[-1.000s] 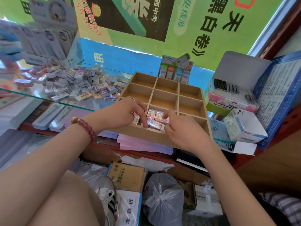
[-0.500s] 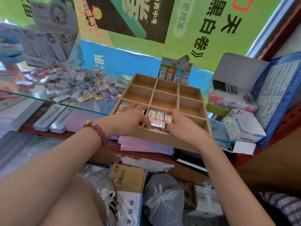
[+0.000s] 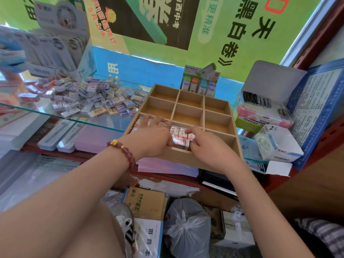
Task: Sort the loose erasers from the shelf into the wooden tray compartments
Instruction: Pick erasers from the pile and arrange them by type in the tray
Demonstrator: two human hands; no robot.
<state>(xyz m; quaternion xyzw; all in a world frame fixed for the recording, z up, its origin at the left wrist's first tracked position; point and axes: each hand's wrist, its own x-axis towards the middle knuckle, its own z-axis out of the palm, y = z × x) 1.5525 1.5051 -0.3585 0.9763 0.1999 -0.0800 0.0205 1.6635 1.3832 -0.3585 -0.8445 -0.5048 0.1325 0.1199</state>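
My single head-worn wide-angle camera looks forward and down, close over the wooden tray [image 3: 204,116] on the glass shelf [image 3: 39,109].

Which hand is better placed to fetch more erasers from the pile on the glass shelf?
Left hand, likely. The loose pile of small wrapped erasers lies left of the wooden compartment tray, on its side; the right hand would have to cross the tray.

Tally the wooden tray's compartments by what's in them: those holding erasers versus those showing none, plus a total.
Wooden tray compartments holding erasers: 2 (front left, under the left hand; front middle)
Compartments showing no erasers: 7 (front right partly behind the right hand)
Total: 9
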